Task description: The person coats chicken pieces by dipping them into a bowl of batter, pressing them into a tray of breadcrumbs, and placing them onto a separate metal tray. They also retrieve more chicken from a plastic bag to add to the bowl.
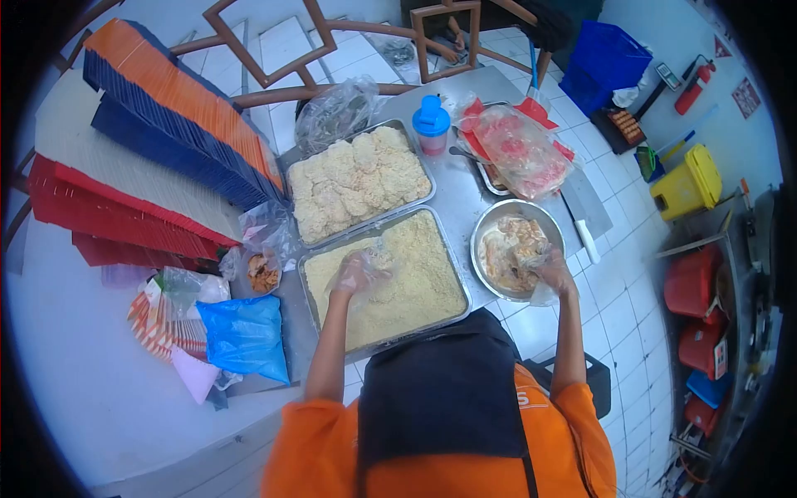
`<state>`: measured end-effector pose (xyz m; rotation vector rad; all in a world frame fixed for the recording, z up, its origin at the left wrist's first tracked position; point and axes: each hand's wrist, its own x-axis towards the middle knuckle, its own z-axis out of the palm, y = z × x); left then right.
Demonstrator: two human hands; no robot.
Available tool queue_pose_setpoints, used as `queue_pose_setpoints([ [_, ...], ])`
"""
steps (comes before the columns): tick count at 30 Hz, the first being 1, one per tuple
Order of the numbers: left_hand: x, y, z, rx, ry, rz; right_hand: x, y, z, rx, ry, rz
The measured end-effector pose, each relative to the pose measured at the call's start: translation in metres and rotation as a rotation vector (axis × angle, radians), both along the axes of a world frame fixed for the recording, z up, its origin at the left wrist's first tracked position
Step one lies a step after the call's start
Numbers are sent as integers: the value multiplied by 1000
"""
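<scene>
My left hand (362,272), in a clear plastic glove, rests over a metal tray of pale breadcrumbs (415,282) with its fingers stretched out. My right hand (551,270), also gloved, reaches into the right side of a steel bowl (476,249). Pieces of raw meat (513,236) in a whitish, wet coating lie in that bowl. The fingertips are lost among the meat, so I cannot see whether they grip a piece. Behind the crumbs, a second metal tray (432,184) is heaped with breaded pieces (359,183).
A blue-lidded shaker (431,126) stands behind the trays. A plastic bag with red print (523,149) and a white-handled knife (586,239) lie at the right. Stacked folded cartons (141,174), a tub of brown bits (262,272) and a blue bag (245,339) are left.
</scene>
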<state>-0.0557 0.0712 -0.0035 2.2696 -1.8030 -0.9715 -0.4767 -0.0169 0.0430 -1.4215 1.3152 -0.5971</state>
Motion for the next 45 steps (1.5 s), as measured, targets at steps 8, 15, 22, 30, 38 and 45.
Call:
queue_pose_setpoints([
  [8, 26, 55, -46, -633, 416, 203, -1, -9, -35, -91, 253, -47],
  [15, 21, 1, 44, -636, 171, 103, 8, -9, -33, -226, 257, -43],
  [22, 57, -146, 22, -355, 1281, 119, 13, -2, -29, -253, 277, 6],
  [30, 108, -323, -16, -428, 90, -89, 15, 2, -33, -246, 318, 5],
  [38, 83, -340, 15, -166, -277, 16, 27, 2, -22, -151, 308, -127],
  [45, 84, -344, 46, -99, -337, -49, 26, -2, -19, -226, 328, -92],
])
